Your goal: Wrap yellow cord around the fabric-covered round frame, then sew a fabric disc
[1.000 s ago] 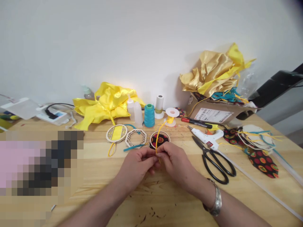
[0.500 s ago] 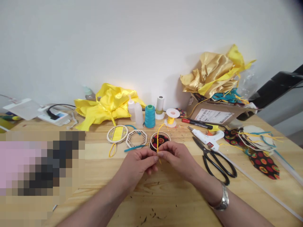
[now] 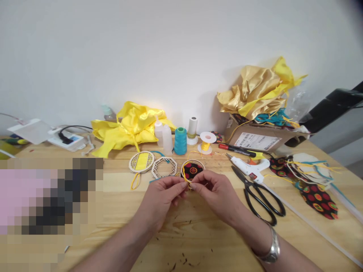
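A yellow cord (image 3: 184, 173) runs down to my fingertips near the middle of the table. My left hand (image 3: 167, 192) pinches it between thumb and forefinger. My right hand (image 3: 213, 189) pinches the same cord just beside, the two thumbs almost touching. Directly behind my fingers lies a round wooden ring (image 3: 203, 164) with dark, red-patterned fabric (image 3: 195, 169) inside; its near edge is covered by my hands. To the left are an octagonal wooden lattice frame (image 3: 153, 169) and a round lattice frame (image 3: 130, 162) with yellow fabric and a cord loop.
Black-handled scissors (image 3: 259, 200) and a white glue gun (image 3: 246, 168) lie to my right. A teal thread cone (image 3: 180, 141), a spool of yellow cord (image 3: 207, 137) and bottles (image 3: 167, 139) stand behind. Yellow satin (image 3: 133, 128) and a cardboard box (image 3: 255, 138) line the wall.
The cord stood straight up from my fingers; now it bends over to the left in a curve. My hands stay close together. The view has shifted slightly.
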A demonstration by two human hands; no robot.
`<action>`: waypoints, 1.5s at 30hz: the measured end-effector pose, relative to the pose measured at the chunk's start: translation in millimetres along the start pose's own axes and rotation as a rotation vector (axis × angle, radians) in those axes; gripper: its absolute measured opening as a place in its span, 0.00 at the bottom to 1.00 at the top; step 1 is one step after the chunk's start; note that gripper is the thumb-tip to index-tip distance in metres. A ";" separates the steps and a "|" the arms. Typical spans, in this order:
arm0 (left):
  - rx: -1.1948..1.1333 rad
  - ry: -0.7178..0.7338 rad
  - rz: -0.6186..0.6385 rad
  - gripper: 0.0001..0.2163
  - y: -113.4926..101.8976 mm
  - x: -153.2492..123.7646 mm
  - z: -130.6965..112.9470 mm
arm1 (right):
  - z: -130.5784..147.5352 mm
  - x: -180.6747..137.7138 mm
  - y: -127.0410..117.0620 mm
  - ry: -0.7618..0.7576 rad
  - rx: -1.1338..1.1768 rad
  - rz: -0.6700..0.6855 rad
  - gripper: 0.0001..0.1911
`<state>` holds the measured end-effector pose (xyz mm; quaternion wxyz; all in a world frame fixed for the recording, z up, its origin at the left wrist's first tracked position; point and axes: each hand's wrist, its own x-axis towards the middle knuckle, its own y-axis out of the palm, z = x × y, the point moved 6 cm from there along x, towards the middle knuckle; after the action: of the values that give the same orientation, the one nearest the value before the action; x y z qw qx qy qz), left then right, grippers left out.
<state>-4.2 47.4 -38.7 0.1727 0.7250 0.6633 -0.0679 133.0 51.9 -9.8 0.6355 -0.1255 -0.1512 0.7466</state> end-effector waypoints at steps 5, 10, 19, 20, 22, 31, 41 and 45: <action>0.011 0.011 -0.063 0.05 -2.4 0.7 1.5 | -8.1 -0.5 13.0 0.106 0.147 0.083 0.04; 0.011 0.015 -0.037 0.06 -0.7 0.1 1.0 | -10.1 -1.6 13.8 0.095 0.137 0.077 0.04; -0.055 -0.007 0.026 0.07 1.4 1.5 3.7 | 15.2 -11.1 6.2 -0.335 -0.341 -0.008 0.08; -0.066 -0.014 0.019 0.08 0.9 1.5 4.1 | 16.7 -12.2 7.9 -0.372 -0.383 0.010 0.09; -0.081 -0.020 0.013 0.08 0.6 1.9 4.5 | 18.7 -14.3 10.4 -0.434 -0.475 0.036 0.10; -0.203 -0.072 0.016 0.06 1.7 2.0 11.5 | 33.0 -28.6 19.8 -0.682 -0.938 0.093 0.10; -0.119 -0.044 0.076 0.07 4.2 1.7 12.9 | 29.7 -29.3 21.8 -0.688 -0.867 0.096 0.12; -0.030 0.007 0.085 0.09 4.9 0.7 10.2 | 24.1 -20.9 13.9 -0.510 -0.529 0.071 0.11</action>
<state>2.0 44.3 -47.7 0.1840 0.7502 0.6333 -0.0482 114.6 27.7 7.0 0.4965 -0.1003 -0.4882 0.7107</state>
